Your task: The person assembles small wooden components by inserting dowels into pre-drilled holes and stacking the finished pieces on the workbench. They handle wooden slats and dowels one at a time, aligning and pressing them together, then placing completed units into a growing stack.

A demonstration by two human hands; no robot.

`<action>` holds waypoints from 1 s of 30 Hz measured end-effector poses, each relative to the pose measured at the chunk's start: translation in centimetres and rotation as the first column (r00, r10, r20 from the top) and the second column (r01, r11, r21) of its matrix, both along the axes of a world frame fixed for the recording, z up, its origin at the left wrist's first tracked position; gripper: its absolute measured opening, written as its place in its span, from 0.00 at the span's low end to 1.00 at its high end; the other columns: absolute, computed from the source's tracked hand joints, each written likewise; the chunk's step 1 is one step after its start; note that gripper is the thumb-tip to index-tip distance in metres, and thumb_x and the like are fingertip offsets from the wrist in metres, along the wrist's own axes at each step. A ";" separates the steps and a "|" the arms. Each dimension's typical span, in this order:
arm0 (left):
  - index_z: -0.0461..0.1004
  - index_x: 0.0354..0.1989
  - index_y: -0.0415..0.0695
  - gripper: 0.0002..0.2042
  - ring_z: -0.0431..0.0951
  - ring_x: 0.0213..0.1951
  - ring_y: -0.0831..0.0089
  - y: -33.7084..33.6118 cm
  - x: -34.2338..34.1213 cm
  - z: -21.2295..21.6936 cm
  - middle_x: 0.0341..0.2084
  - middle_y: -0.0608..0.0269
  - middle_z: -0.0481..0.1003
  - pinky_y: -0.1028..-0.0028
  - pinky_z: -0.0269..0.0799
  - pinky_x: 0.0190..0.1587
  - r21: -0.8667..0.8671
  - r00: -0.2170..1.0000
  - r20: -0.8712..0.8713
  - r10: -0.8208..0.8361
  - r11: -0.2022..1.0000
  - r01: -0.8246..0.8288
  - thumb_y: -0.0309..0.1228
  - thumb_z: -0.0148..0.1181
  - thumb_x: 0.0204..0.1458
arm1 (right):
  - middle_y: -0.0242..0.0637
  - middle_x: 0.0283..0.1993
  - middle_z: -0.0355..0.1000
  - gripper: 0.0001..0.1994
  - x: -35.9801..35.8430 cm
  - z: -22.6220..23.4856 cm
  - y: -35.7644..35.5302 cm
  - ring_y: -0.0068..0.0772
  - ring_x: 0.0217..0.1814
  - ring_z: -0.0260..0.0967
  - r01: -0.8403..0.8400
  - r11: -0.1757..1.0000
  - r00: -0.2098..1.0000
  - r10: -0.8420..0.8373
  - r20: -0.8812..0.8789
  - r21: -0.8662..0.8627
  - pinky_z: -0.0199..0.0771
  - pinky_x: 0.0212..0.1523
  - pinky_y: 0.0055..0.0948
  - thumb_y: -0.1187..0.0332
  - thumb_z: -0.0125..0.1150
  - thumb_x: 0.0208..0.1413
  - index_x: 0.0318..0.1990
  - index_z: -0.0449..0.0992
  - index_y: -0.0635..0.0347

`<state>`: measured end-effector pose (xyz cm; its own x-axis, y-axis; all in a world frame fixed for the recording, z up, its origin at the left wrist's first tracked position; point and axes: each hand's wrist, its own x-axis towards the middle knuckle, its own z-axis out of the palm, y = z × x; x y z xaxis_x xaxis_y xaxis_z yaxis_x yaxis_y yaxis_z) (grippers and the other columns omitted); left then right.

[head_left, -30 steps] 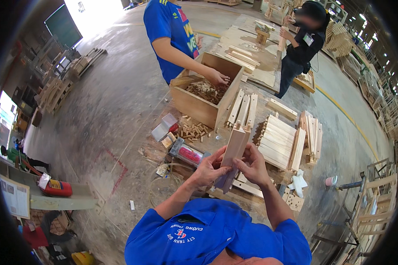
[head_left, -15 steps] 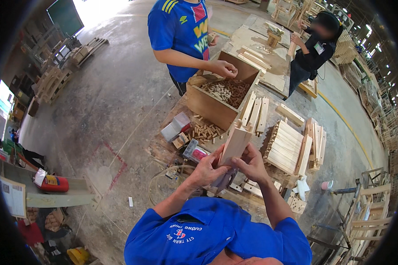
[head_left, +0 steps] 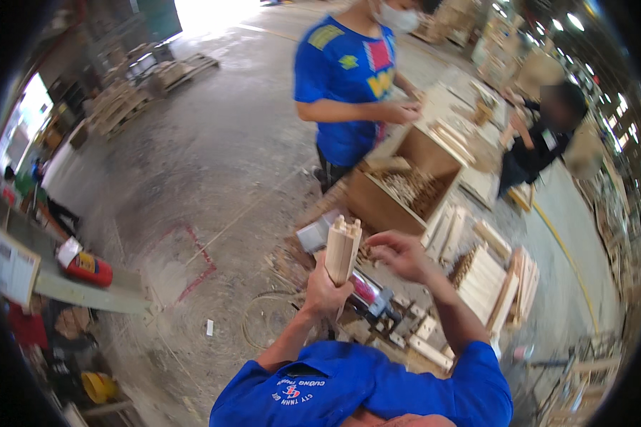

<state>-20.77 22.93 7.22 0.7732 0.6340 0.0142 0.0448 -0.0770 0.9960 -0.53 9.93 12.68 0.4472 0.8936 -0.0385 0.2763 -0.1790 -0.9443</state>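
Observation:
My left hand (head_left: 325, 290) is wrapped round a pale wooden piece (head_left: 342, 250), held upright over the near side of the workbench. Several dowel ends stick up from its top. To its right, my right hand (head_left: 400, 257) is apart from the wood, its fingers loosely bent and spaced, with nothing visible in them. Loose wooden dowels (head_left: 364, 253) lie behind the fingertips, partly hidden. Below the hands, a device with a red and grey body (head_left: 369, 293) sits on the bench.
A wooden box (head_left: 384, 201) of dowels stands beyond my hands. Wooden slats (head_left: 483, 279) lie stacked on the right. A co-worker in a blue shirt (head_left: 345, 85) stands behind the box; another in dark clothes (head_left: 538, 153) is farther right. A fire extinguisher (head_left: 89, 268) is at left.
My right hand has let go of the wooden piece and moved to its right. My left hand now holds it alone, more upright. The co-worker's hands have come together above the box. The view has shifted.

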 end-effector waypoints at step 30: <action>0.62 0.71 0.38 0.42 0.78 0.57 0.63 4.3 -5.8 -2.9 0.55 0.50 0.76 0.63 0.74 0.61 0.026 0.974 -0.199 0.111 0.994 -0.108 0.38 0.74 0.48 | 0.35 0.39 0.82 0.10 20.1 -6.0 7.2 0.31 0.34 0.78 0.102 0.905 0.994 -0.080 0.072 -0.413 0.79 0.31 0.35 0.67 0.60 0.69 0.49 0.84 0.61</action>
